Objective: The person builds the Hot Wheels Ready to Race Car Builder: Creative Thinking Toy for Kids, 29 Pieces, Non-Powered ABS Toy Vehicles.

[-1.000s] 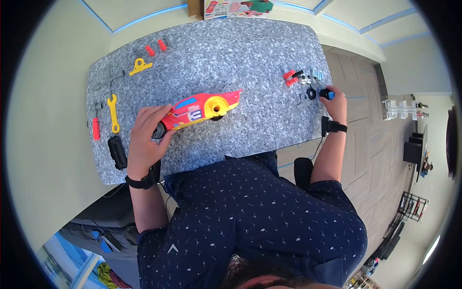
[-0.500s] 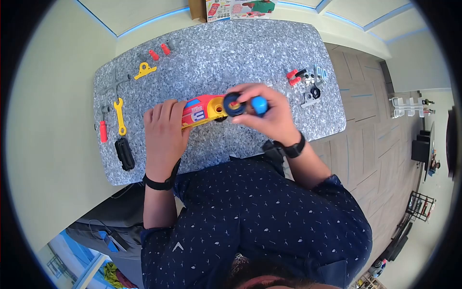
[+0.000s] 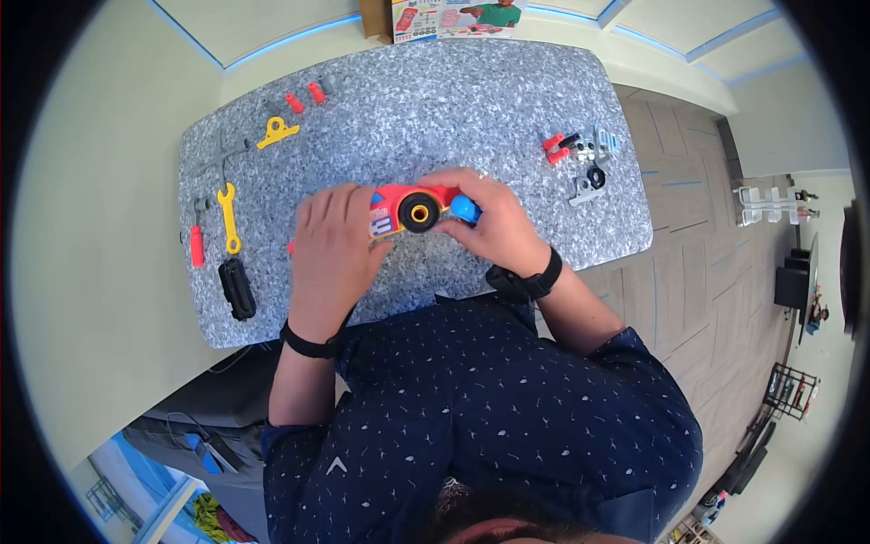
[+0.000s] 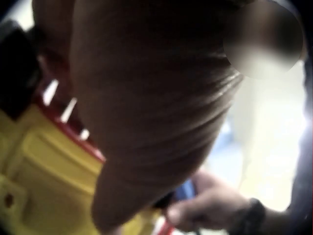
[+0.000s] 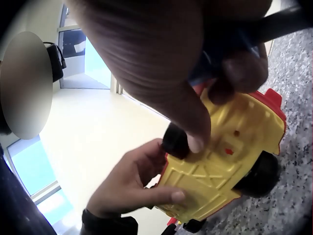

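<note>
A red toy car (image 3: pixel 381 220) with a yellow underside (image 5: pixel 215 166) is tipped on its side between both hands. My left hand (image 3: pixel 335 240) grips its front half, fingers over the top and thumb along the near side, hiding that end. A black wheel (image 3: pixel 420 213) with a yellow hub is at the wheel spot facing up. At the rear, my right hand (image 3: pixel 494 222) holds a blue-ended piece (image 3: pixel 465 209) with a dark shaft (image 5: pixel 283 24) in its fingers. The right thumb lies against the underside beside the wheel (image 5: pixel 176 139) in the right wrist view.
On the left lie a yellow wrench (image 3: pixel 228 218), a red-handled hammer (image 3: pixel 197 243), a black part (image 3: pixel 236 290), a grey cross-shaped piece (image 3: pixel 220 161) and a yellow bracket (image 3: pixel 277 132). Red parts (image 3: pixel 555 150) and a grey bracket (image 3: pixel 585 189) are grouped right. A printed box (image 3: pixel 462 18) stands behind.
The right hand came from the parts at the right with the wheel and the blue-ended piece. The wheel is now at the car's rear wheel spot. The left hand and car shifted right.
</note>
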Demonstrator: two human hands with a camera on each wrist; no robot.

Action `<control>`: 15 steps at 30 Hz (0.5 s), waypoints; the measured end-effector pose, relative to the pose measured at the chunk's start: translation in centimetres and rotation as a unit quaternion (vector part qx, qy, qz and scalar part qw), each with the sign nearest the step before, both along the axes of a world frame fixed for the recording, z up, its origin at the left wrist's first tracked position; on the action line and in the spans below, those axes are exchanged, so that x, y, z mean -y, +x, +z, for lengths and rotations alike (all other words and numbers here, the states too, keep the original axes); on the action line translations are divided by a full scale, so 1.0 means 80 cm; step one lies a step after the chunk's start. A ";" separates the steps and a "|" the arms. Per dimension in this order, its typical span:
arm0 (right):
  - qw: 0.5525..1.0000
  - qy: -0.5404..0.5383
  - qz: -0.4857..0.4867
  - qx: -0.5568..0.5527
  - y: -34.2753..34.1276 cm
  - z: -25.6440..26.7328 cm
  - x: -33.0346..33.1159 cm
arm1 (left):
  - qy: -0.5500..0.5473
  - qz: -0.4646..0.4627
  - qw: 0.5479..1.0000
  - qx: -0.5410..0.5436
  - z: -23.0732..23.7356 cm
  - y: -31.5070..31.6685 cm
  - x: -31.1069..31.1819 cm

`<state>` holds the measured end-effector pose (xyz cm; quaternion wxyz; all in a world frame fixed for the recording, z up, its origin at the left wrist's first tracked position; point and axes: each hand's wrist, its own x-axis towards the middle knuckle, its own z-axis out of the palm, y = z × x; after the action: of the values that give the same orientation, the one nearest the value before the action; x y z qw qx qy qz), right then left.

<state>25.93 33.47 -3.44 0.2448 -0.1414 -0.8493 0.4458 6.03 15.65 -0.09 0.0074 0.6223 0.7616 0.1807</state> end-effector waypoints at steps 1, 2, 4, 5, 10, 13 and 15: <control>1.000 0.013 -0.008 -0.003 0.001 -0.005 0.001 | 0.008 -0.017 1.000 0.018 0.001 0.006 -0.007; 1.000 0.026 -0.016 -0.006 0.003 -0.007 0.002 | 0.024 -0.031 0.998 0.044 -0.001 0.013 -0.014; 1.000 0.000 -0.008 -0.018 0.005 -0.003 0.003 | 0.054 -0.061 0.992 0.098 -0.010 0.025 -0.029; 1.000 -0.015 -0.004 -0.024 0.008 0.000 0.004 | 0.054 -0.060 0.993 0.092 -0.015 0.029 -0.032; 0.981 0.022 -0.190 0.025 0.089 0.021 -0.050 | 0.081 -0.048 0.993 0.074 -0.025 0.037 -0.038; 0.928 0.078 -0.350 0.103 0.166 -0.005 -0.121 | 0.083 -0.038 0.994 0.057 -0.028 0.044 -0.035; 0.911 0.114 -0.362 0.161 0.212 -0.025 -0.160 | 0.088 -0.039 0.994 0.056 -0.027 0.046 -0.034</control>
<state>42.91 46.26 -5.43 0.2638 -0.4802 -0.8127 0.1983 9.67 18.35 -2.28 0.0026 0.6384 0.7165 0.2811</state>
